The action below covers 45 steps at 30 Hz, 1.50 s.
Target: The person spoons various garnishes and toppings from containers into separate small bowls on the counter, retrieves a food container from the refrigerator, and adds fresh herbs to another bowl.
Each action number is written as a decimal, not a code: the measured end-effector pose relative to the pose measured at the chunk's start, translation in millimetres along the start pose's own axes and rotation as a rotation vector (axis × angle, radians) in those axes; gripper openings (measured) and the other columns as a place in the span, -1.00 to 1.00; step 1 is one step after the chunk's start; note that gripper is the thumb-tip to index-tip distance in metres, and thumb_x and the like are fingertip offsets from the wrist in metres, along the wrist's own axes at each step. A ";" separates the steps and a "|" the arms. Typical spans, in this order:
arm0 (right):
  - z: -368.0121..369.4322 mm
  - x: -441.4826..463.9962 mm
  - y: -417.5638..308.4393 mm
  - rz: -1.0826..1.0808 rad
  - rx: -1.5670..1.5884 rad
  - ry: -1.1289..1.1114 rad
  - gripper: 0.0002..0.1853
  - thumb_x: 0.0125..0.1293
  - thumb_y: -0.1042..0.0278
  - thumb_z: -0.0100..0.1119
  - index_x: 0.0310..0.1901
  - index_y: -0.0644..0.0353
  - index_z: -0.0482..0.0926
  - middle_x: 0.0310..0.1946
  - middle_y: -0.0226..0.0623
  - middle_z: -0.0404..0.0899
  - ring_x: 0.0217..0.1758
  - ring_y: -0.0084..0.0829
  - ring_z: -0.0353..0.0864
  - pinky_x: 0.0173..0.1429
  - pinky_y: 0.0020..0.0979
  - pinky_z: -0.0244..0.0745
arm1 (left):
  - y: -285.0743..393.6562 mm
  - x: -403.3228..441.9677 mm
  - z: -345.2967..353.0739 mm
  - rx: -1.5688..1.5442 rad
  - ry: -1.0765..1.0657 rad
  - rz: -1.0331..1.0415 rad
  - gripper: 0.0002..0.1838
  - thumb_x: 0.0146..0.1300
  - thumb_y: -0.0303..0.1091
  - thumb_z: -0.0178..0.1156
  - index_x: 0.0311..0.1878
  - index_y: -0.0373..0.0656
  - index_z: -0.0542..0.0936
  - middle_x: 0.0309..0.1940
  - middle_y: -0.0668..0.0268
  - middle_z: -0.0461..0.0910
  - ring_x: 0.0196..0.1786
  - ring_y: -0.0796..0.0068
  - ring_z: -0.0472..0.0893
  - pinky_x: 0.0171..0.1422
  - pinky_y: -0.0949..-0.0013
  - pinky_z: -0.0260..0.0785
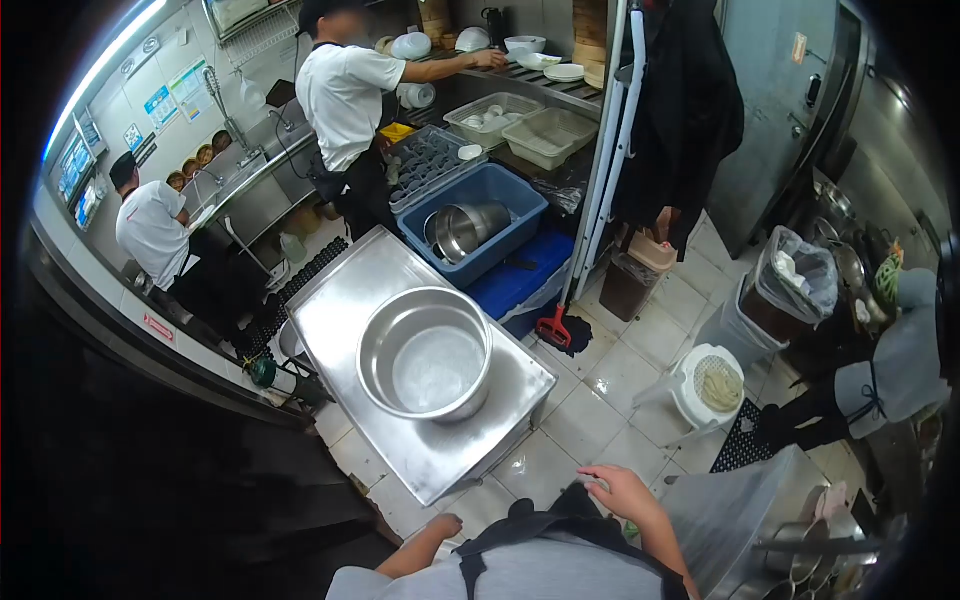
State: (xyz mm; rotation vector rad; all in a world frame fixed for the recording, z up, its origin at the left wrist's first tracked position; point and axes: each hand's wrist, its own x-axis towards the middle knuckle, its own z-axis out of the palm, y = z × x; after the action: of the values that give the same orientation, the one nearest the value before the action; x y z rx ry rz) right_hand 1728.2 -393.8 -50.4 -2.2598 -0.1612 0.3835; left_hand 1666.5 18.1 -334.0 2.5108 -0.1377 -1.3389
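Observation:
A large round metal pot (425, 355), with nothing in it, stands on the stainless steel table (340, 290) in front of me. My left hand (446, 525) hangs low at my side, near the table's front corner and apart from it. Its fingers look curled in, and nothing shows in them. On the other side, my right hand (622, 494) is held in front of my body with its fingers stretched out. It holds nothing and is over the tiled floor, clear of the table and the pot.
A blue tub (500, 250) with metal pots stands beyond the table. One person (350, 95) reaches to a dish shelf; another (155, 220) is at the sink. Right are a white stool (690, 400) with a basket, a lined bin (800, 260) and a person in grey (900, 340).

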 end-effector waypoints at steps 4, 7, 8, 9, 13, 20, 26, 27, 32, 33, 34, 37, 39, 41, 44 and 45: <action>-20.2 56.4 33.8 -0.020 0.032 -0.149 -0.64 0.28 0.27 0.20 0.13 -0.01 0.59 -0.11 -0.08 0.65 -0.03 -0.12 0.63 0.08 -0.23 0.51 | 16.3 17.6 -8.1 -0.078 -0.044 0.028 -0.60 0.13 -0.10 0.14 0.02 0.06 0.70 0.01 0.13 0.66 0.08 0.09 0.62 0.19 0.13 0.46; -41.6 111.8 61.8 -0.088 -0.006 -0.220 -0.63 0.28 0.27 0.19 0.13 -0.01 0.58 -0.11 -0.07 0.65 -0.04 -0.11 0.63 0.06 -0.22 0.52 | 36.0 34.5 -18.5 -0.111 -0.032 -0.016 -0.60 0.13 -0.11 0.14 0.02 0.06 0.70 0.01 0.13 0.66 0.08 0.09 0.62 0.18 0.13 0.46; -54.8 134.4 68.6 -0.133 -0.058 -0.244 -0.64 0.28 0.26 0.19 0.13 -0.01 0.58 -0.11 -0.08 0.65 -0.04 -0.10 0.63 0.07 -0.22 0.52 | 46.3 44.1 -26.1 -0.124 -0.021 -0.027 -0.60 0.13 -0.11 0.14 0.03 0.07 0.70 0.01 0.13 0.66 0.08 0.09 0.62 0.18 0.13 0.46; -68.7 158.8 72.6 -0.146 -0.062 -0.247 -0.64 0.28 0.26 0.19 0.13 -0.01 0.58 -0.11 -0.08 0.65 -0.04 -0.10 0.63 0.07 -0.22 0.52 | 57.4 53.5 -34.8 -0.135 -0.011 -0.037 -0.60 0.13 -0.11 0.15 0.03 0.07 0.70 0.00 0.13 0.66 0.08 0.09 0.62 0.18 0.13 0.46; -128.4 240.0 69.7 -0.230 -0.127 -0.342 -0.67 0.27 0.26 0.15 0.07 0.05 0.60 -0.07 -0.11 0.65 0.01 -0.05 0.61 0.13 -0.16 0.51 | 100.5 70.3 -69.9 -0.183 0.004 -0.087 -0.60 0.13 -0.11 0.15 0.03 0.07 0.69 0.00 0.12 0.66 0.07 0.08 0.63 0.18 0.13 0.46; -196.3 347.0 79.0 -0.413 -0.168 -0.353 -0.66 0.26 0.29 0.17 0.07 0.08 0.60 -0.06 -0.06 0.64 0.04 0.00 0.58 0.16 -0.15 0.48 | 189.0 68.5 -40.5 -0.474 0.089 -0.289 -0.59 0.12 -0.12 0.15 0.04 0.07 0.69 0.00 0.12 0.66 0.07 0.08 0.63 0.17 0.13 0.47; -216.1 386.3 58.1 -0.440 -0.122 -0.457 -0.66 0.23 0.36 0.23 0.05 0.15 0.62 -0.11 -0.08 0.67 -0.06 -0.10 0.65 0.06 -0.24 0.52 | 265.1 96.7 42.3 -0.824 0.241 -0.518 -0.59 0.12 -0.13 0.16 0.05 0.08 0.69 -0.01 0.11 0.66 0.06 0.07 0.63 0.17 0.13 0.47; -218.9 393.0 52.8 -0.454 -0.068 -0.439 -0.66 0.21 0.43 0.24 0.05 0.17 0.63 -0.13 -0.10 0.68 -0.09 -0.21 0.67 0.02 -0.31 0.53 | 272.8 98.3 48.5 -0.823 0.297 -0.533 -0.60 0.16 -0.15 0.14 0.07 0.08 0.68 -0.03 0.08 0.66 0.05 0.07 0.64 0.16 0.14 0.47; -225.7 419.8 17.3 -0.497 0.157 -0.247 -0.83 0.17 0.59 0.28 -0.19 0.31 0.72 -0.35 -0.18 0.74 -0.33 -0.49 0.68 -0.15 -0.51 0.53 | 321.7 65.7 26.5 -0.945 0.340 -0.750 -0.67 0.21 -0.18 0.11 -0.01 -0.02 0.68 -0.04 0.05 0.66 0.04 0.04 0.64 0.15 0.11 0.47; -228.9 419.2 6.0 -0.487 0.146 -0.223 -0.83 0.14 0.60 0.33 -0.20 0.34 0.72 -0.39 -0.22 0.74 -0.36 -0.58 0.65 -0.18 -0.53 0.51 | 322.7 66.4 32.6 -0.919 0.332 -0.717 -0.67 0.21 -0.18 0.10 -0.03 -0.05 0.67 -0.05 0.05 0.66 0.04 0.03 0.64 0.14 0.09 0.47; -232.8 414.1 -6.0 -0.506 0.139 -0.178 -0.92 0.14 0.58 0.37 -0.31 0.36 0.71 -0.44 -0.28 0.73 -0.40 -0.66 0.61 -0.23 -0.58 0.48 | 323.2 66.7 37.3 -0.892 0.323 -0.683 -0.67 0.21 -0.19 0.10 -0.04 -0.08 0.67 -0.05 0.05 0.66 0.04 0.01 0.64 0.13 0.07 0.47; -228.4 413.9 -4.0 -0.550 0.263 -0.104 -0.78 0.20 0.48 0.39 -0.53 0.32 0.56 -0.62 -0.44 0.57 -0.55 -0.72 0.42 -0.41 -0.60 0.33 | 326.8 73.2 50.9 -0.909 0.331 -0.759 -0.65 0.09 -0.29 0.20 -0.02 -0.03 0.67 -0.07 0.09 0.68 0.01 0.05 0.65 0.09 0.10 0.49; -221.6 407.9 -3.0 -0.464 0.447 -0.162 -0.66 0.31 0.33 0.32 -0.56 0.25 0.45 -0.67 -0.51 0.41 -0.61 -0.72 0.28 -0.48 -0.59 0.21 | 334.2 65.9 45.1 -0.939 0.266 -0.796 -0.61 -0.01 -0.39 0.27 -0.03 0.06 0.68 -0.05 0.17 0.68 0.01 0.11 0.66 0.08 0.13 0.49; -211.7 388.2 -18.4 -0.542 0.503 -0.195 -0.60 0.47 0.22 0.09 -0.53 0.26 0.43 -0.57 -0.40 0.47 -0.55 -0.66 0.35 -0.42 -0.58 0.28 | 337.8 66.5 54.2 -0.902 0.291 -0.816 -0.67 0.04 -0.39 0.21 -0.06 0.06 0.68 -0.07 0.19 0.69 0.02 0.13 0.65 0.06 0.12 0.49; -200.3 371.2 -31.9 -0.671 0.530 -0.331 -0.53 0.56 0.16 -0.12 -0.50 0.29 0.44 -0.54 -0.32 0.45 -0.48 -0.59 0.40 -0.30 -0.53 0.36 | 348.7 54.9 63.4 -1.019 0.348 -0.915 -0.66 0.14 -0.35 0.14 0.00 0.09 0.68 -0.01 0.21 0.67 0.08 0.16 0.64 0.09 0.10 0.50; -193.8 365.6 -38.9 -0.651 0.562 -0.384 -0.52 0.56 0.14 -0.14 -0.50 0.29 0.43 -0.56 -0.32 0.40 -0.45 -0.54 0.40 -0.22 -0.47 0.38 | 350.1 53.5 70.4 -1.045 0.333 -0.935 -0.66 0.17 -0.34 0.13 0.02 0.11 0.68 0.02 0.24 0.66 0.09 0.18 0.63 0.11 0.11 0.50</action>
State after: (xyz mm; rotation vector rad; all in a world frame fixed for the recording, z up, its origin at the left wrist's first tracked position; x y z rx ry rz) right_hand 2137.4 -419.3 18.1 -1.4585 -0.8497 0.4338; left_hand 1656.9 -342.0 -309.0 1.7653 1.5185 -0.7874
